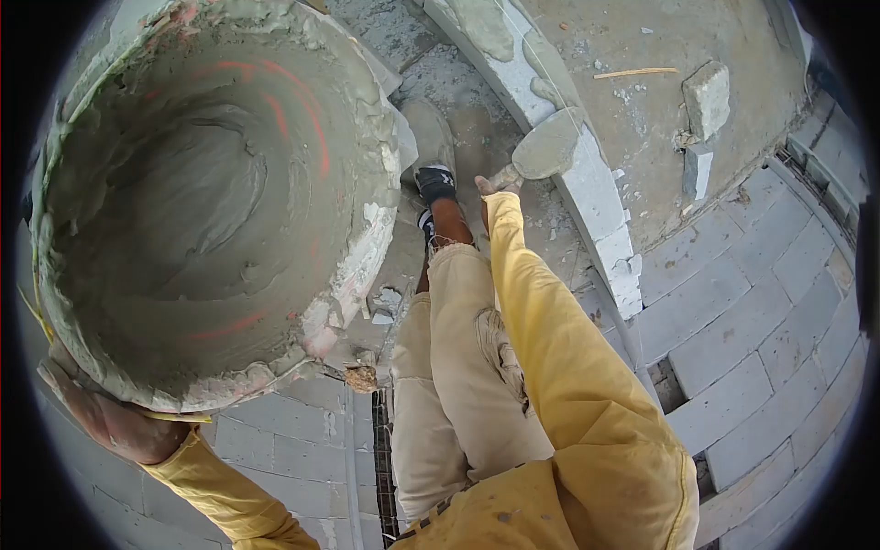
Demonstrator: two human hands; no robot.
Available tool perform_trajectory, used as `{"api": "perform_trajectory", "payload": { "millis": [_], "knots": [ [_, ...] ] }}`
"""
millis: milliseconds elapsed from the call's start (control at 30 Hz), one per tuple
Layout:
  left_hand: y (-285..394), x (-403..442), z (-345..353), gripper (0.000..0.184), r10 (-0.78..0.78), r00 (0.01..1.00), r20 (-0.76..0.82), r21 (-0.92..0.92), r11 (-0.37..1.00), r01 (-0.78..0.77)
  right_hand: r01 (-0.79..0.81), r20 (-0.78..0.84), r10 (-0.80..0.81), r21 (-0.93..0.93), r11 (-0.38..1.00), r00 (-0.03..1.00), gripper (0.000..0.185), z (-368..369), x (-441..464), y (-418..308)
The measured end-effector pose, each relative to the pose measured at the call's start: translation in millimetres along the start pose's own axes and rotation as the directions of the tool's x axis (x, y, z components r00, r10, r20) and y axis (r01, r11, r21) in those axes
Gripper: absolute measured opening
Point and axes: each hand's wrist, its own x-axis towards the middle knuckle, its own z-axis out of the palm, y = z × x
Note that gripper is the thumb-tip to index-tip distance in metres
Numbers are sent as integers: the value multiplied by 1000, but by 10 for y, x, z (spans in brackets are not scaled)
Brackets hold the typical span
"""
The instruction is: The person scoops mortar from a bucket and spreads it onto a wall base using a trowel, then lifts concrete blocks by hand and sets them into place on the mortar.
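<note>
Basically, the wearer's yellow shirt (486,513) is nearest, then beige trousers (458,348), legs pointing away from the camera. Left hand (119,417) is against the outside of the tub (344,293), low on its near left side, with a yellow strip (174,417) just beside it. Fingers are partly hidden, so cannot tell if it grips or only braces. Tub is big and round, left of the legs, rim crusted with mortar. Wet grey mortar (202,183) inside, swirled, with red streaks. Brown lump (360,379) on the near right side of the tub, close to the rim.

Further out, right hand (500,186) is closed on the handle end of the trowel (547,145). Trowel blade is over the top of the low wall (600,206), mortar on the blade. Hands are well apart from each other. Feet are between tub and wall, dark sock (435,183) showing, shoe (426,133) grey and dusty.

Wall is pale and curved, runs from the top of the view down to the right of the right arm. Mortar patches (484,27) on its far part, thin string (541,50) along it. Right of the wall, paving blocks (715,339) with gaps; past them, a bare grey floor (632,119) with a small pale block (697,171), a rough chunk (706,99) touching or very near it, and a thin stick (635,72).
</note>
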Motion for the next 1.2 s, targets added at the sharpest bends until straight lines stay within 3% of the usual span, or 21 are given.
{"api": "perform_trajectory", "payload": {
  "millis": [67, 133, 167, 267, 500, 533, 567, 600, 667, 700, 767, 800, 867, 900, 933, 967, 1000, 1033, 1067, 1167, 1200],
  "knots": [
    [-103, 6, -4, 61, 101, 995, 4, 55, 993, -101, -116, 38, 113, 123, 986, 993, 90, 174, 195, -392],
    [-189, -44, 9, 60, 103, 995, -10, 43, 994, -103, -122, -86, 138, 167, 978, 987, 90, 487, 447, -159],
    [-226, -60, 6, 61, 109, 994, -8, 37, 993, -108, -87, -179, 107, 116, 989, 978, 91, 574, 429, -310],
    [-347, -116, -17, 63, 154, 988, 8, 48, 987, -154, -339, -125, 326, -101, 935, 937, 86, 579, 247, -929],
    [-29, 10, 10, 63, 103, 995, 2, 19, 994, -103, -262, -46, 278, -503, 824, 960, 80, 645, 357, -805],
    [-20, -11, 25, 64, -41, 998, -42, -82, 996, 38, -284, -42, 322, -590, 756, 946, 83, 591, 389, -673],
    [-11, -32, 41, 64, -185, 979, -84, -195, 967, 166, -178, -74, 170, -638, 749, 983, 85, 482, 316, -534],
    [-14, -129, 118, 65, -455, 883, -119, -386, 840, 381, -110, 28, 191, -730, 675, 981, 88, 258, 294, -574],
    [-8, -204, 176, 67, -656, 752, -57, -592, 629, 504, 46, 97, 55, -804, 593, 994, 73, -79, 86, -388],
    [-5, -243, 203, 68, -742, 670, -24, -682, 502, 531, 6, 71, 91, -820, 573, 993, 63, -272, -6, -369],
    [108, -90, 232, 58, -722, 684, 100, -850, 296, 437, -71, 19, 164, -848, 525, 986, 44, -661, -192, -329],
    [113, -67, 254, 49, -664, 725, 181, -935, 111, 336, -422, -140, 402, -409, 809, 905, 40, -800, -229, -243],
    [198, -43, 279, 48, -761, 647, 49, -905, 240, 351, -141, -8, 170, -601, 786, 985, 48, -1112, -670, -383],
    [152, 62, 134, 48, -708, 601, 372, -892, -93, 443, 3, 58, 49, -676, 737, 997, 55, -1264, -910, -501],
    [156, 50, 155, 47, -697, 678, 234, -870, 161, 466, 17, 110, 50, -531, 847, 993, 55, -1382, -965, -381],
    [162, 37, 181, 47, -669, 738, 90, -790, 403, 462, 99, 137, -28, -545, 832, 990, 58, -1466, -1181, -573],
    [178, 159, 47, 46, -691, 678, 250, -847, 184, 499, 137, 199, -68, -358, 923, 978, 57, -1532, -1347, -717],
    [208, 191, 25, 53, -709, 592, 384, -873, -69, 483, 195, 234, -94, -456, 868, 968, 61, -1596, -1509, -1006],
    [225, 233, -70, 57, -643, 601, 475, -863, -208, 460, 201, 282, -65, -487, 850, 957, 65, -1628, -1637, -1253],
    [312, 192, -215, 54, -554, 571, 606, -794, -376, 478, 394, 474, -143, -487, 780, 869, 67, -1569, -1978, -2053],
    [369, 103, -93, 52, -568, 604, 559, -827, -333, 453, 497, 515, -207, -523, 693, 831, 67, -1516, -2043, -2238]
  ]
}}
